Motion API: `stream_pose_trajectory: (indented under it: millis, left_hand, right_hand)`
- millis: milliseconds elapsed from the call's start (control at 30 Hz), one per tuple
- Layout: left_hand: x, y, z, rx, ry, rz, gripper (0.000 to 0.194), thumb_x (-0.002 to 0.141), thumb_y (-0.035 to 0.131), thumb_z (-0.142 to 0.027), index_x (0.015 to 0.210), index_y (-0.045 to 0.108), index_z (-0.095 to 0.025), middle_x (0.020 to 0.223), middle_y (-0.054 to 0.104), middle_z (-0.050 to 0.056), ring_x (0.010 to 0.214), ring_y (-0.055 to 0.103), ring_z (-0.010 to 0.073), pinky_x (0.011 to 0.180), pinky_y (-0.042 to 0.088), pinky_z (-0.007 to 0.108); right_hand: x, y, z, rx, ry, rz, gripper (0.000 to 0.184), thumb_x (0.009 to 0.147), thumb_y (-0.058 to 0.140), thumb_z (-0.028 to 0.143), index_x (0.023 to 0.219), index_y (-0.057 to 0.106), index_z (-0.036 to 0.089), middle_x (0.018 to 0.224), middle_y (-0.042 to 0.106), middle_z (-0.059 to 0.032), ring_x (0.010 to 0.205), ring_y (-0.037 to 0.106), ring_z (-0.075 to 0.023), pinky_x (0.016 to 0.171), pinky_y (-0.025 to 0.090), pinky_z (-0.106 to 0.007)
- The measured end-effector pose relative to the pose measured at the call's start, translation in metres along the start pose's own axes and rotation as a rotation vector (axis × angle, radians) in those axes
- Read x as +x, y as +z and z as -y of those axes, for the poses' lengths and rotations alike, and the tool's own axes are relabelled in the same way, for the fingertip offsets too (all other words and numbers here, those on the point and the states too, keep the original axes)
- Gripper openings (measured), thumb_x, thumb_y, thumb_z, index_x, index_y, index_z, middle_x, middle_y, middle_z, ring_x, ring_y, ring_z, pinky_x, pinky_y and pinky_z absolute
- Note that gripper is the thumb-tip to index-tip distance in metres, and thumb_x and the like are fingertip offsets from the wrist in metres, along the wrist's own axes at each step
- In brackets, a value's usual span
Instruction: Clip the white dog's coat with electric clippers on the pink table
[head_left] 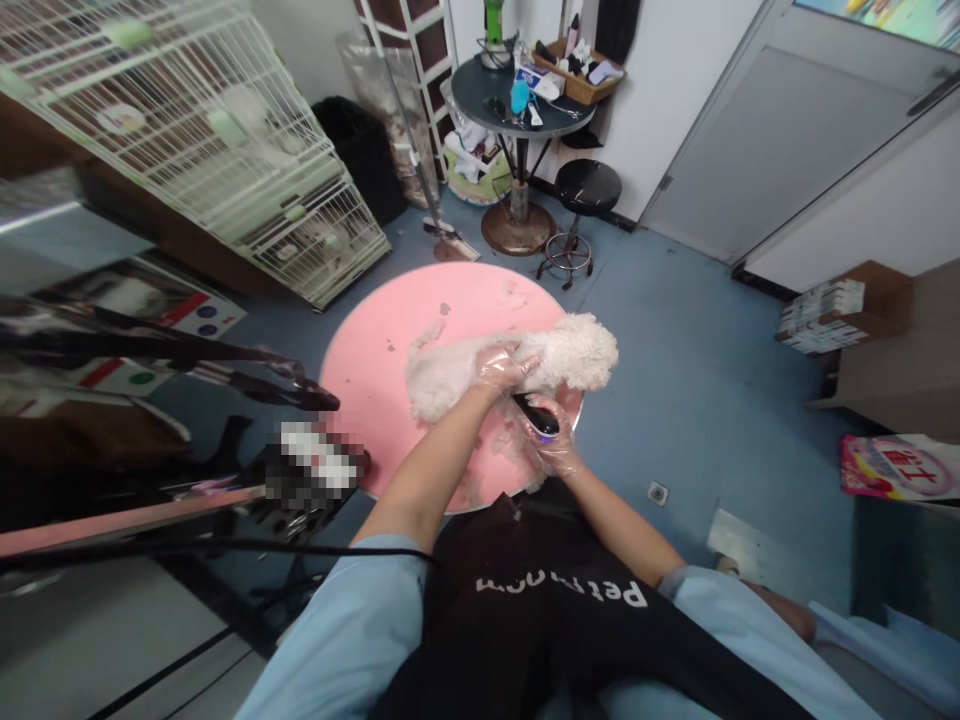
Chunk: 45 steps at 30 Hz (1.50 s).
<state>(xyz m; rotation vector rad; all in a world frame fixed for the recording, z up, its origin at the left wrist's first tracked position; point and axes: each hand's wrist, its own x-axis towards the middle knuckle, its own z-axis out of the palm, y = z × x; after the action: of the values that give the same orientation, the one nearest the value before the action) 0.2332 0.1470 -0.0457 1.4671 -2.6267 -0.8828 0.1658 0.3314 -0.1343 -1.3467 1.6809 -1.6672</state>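
A white curly-haired dog (450, 370) is on a round pink table (367, 340), its fluffy head end toward the right. The hair along its body is short, while the right end is thick and curly. My left hand (501, 368), in a clear plastic glove, holds the dog around its back behind the fluffy part. In my right hand (559, 445), also gloved, is a dark hair clipper (538, 416) with a bluish-purple end, close against the dog's near side. Loose tufts of cut hair (510, 440) lie on the table below the clipper.
Wire cages (247, 140) stand at the upper left. Behind the pink table are a dark round table (480, 95) with a basket (585, 85), a black stool (587, 188) and a long-handled broom (450, 240). A black cable (300, 547) crosses near my left arm.
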Motion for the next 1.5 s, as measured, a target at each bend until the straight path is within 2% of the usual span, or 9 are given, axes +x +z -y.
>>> stream_pose_trajectory:
  millis: [233, 467, 633, 733, 833, 967, 1233, 1367, 1500]
  left_hand:
    - [0.001, -0.002, 0.002, 0.019, -0.047, 0.019, 0.07, 0.083, 0.059, -0.063, 0.137, 0.06, -0.017, 0.134, 0.065, 0.012, 0.125, 0.06, 0.0278, 0.104, 0.042, 0.028]
    - [-0.003, -0.009, 0.0, 0.035, -0.093, 0.03, 0.068, 0.084, 0.059, -0.06, 0.136, 0.061, -0.016, 0.136, 0.064, 0.012, 0.125, 0.06, 0.0264, 0.105, 0.042, 0.028]
    - [0.004, -0.003, 0.012, 0.031, -0.089, 0.036, 0.064, 0.085, 0.059, -0.058, 0.135, 0.061, -0.019, 0.135, 0.065, 0.011, 0.126, 0.059, 0.0262, 0.107, 0.042, 0.029]
    - [0.007, -0.005, 0.024, -0.001, -0.054, 0.059, 0.065, 0.085, 0.059, -0.055, 0.138, 0.058, -0.018, 0.137, 0.064, 0.011, 0.126, 0.059, 0.0255, 0.107, 0.042, 0.028]
    - [0.004, -0.014, 0.037, 0.015, 0.069, 0.133, 0.079, 0.079, 0.066, -0.054, 0.145, 0.049, -0.015, 0.146, 0.056, 0.012, 0.132, 0.054, 0.0259, 0.111, 0.038, 0.028]
    - [0.0, -0.027, 0.05, 0.182, 0.207, 0.232, 0.101, 0.067, 0.077, -0.055, 0.151, 0.039, -0.012, 0.156, 0.042, 0.016, 0.142, 0.041, 0.0314, 0.119, 0.028, 0.034]
    - [0.016, -0.025, 0.062, 0.307, 0.281, 0.214, 0.089, 0.074, 0.071, -0.059, 0.147, 0.046, -0.016, 0.144, 0.056, 0.012, 0.133, 0.052, 0.03, 0.116, 0.032, 0.03]
    - [0.02, -0.028, 0.061, 0.24, 0.32, 0.216, 0.076, 0.073, 0.07, -0.062, 0.136, 0.059, -0.021, 0.123, 0.07, 0.009, 0.117, 0.062, 0.0306, 0.105, 0.043, 0.031]
    - [0.02, -0.033, 0.055, 0.221, 0.283, 0.205, 0.066, 0.073, 0.069, -0.063, 0.127, 0.066, -0.025, 0.109, 0.075, 0.006, 0.105, 0.067, 0.0292, 0.096, 0.048, 0.032]
  right_hand:
    - [0.01, 0.002, 0.008, 0.039, -0.075, 0.008, 0.035, 0.08, 0.072, 0.032, 0.111, 0.057, 0.026, 0.115, 0.067, -0.0091, 0.11, 0.067, -0.0256, 0.1, 0.054, -0.048]
    - [0.014, 0.003, 0.007, 0.024, -0.092, 0.126, 0.029, 0.08, 0.071, 0.034, 0.105, 0.06, 0.024, 0.105, 0.071, -0.008, 0.1, 0.07, -0.0254, 0.092, 0.057, -0.045]
    - [0.019, 0.003, 0.007, 0.069, -0.093, 0.157, 0.033, 0.079, 0.072, 0.032, 0.109, 0.059, 0.025, 0.119, 0.068, -0.0093, 0.114, 0.066, -0.0253, 0.102, 0.052, -0.047]
    - [0.021, 0.008, 0.003, 0.093, -0.033, 0.217, 0.029, 0.078, 0.073, 0.033, 0.103, 0.062, 0.025, 0.113, 0.071, -0.0081, 0.11, 0.068, -0.025, 0.099, 0.054, -0.047]
    - [0.015, 0.011, 0.005, 0.136, 0.064, 0.155, 0.03, 0.078, 0.074, 0.035, 0.104, 0.062, 0.024, 0.108, 0.072, -0.0076, 0.105, 0.069, -0.0251, 0.096, 0.056, -0.046]
    - [0.009, 0.02, 0.013, 0.192, 0.15, 0.003, 0.037, 0.076, 0.077, 0.031, 0.109, 0.062, 0.024, 0.113, 0.07, -0.0084, 0.108, 0.068, -0.0245, 0.101, 0.053, -0.047]
    - [-0.015, 0.061, 0.024, 0.242, 0.278, -0.164, 0.032, 0.075, 0.077, 0.034, 0.101, 0.064, 0.022, 0.107, 0.072, -0.0088, 0.104, 0.07, -0.0264, 0.1, 0.053, -0.05]
    - [-0.016, 0.069, 0.036, 0.241, 0.277, -0.371, 0.034, 0.077, 0.075, 0.033, 0.106, 0.059, 0.023, 0.111, 0.07, -0.0099, 0.106, 0.068, -0.0262, 0.102, 0.053, -0.048]
    - [-0.012, 0.088, 0.04, 0.254, 0.246, -0.407, 0.028, 0.079, 0.072, 0.036, 0.1, 0.058, 0.024, 0.106, 0.07, -0.0067, 0.107, 0.067, -0.0244, 0.102, 0.053, -0.045]
